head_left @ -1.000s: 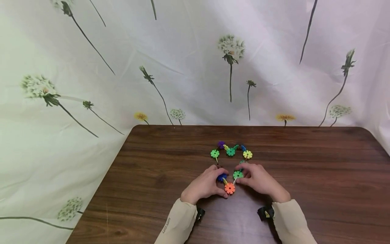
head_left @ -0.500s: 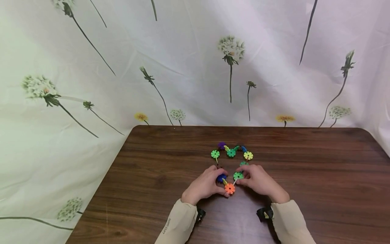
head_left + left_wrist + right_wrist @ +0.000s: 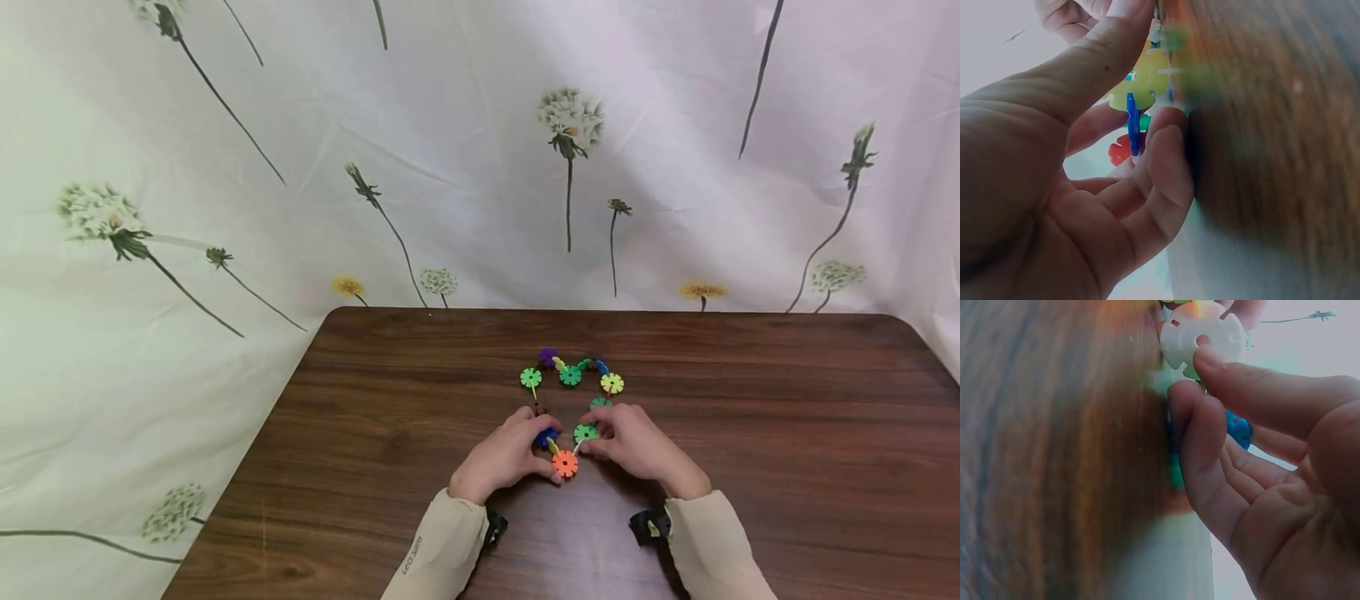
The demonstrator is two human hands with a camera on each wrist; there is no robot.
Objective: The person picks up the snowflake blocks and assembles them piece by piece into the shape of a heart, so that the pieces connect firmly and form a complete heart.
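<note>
A loop of interlocked snowflake discs lies on the table, roughly heart-shaped. At its near point is an orange disc [image 3: 565,464]. My left hand [image 3: 504,454] grips the loop's left side, its thumb at the orange disc and its fingers around a blue disc [image 3: 547,437]. In the left wrist view a yellow disc [image 3: 1147,78] stands beside the thumb, with a red disc [image 3: 1120,150] beyond the blue one. On the right side, my right hand [image 3: 642,446] pinches near a green disc [image 3: 586,434]. Its thumb touches a white disc [image 3: 1210,334] in the right wrist view.
The loop's far part has a purple disc [image 3: 547,357], a light green disc [image 3: 531,377], a teal disc [image 3: 570,376] and a pale yellow disc [image 3: 612,383]. The brown wooden table [image 3: 787,417] ends at a white curtain [image 3: 480,167] printed with dandelions.
</note>
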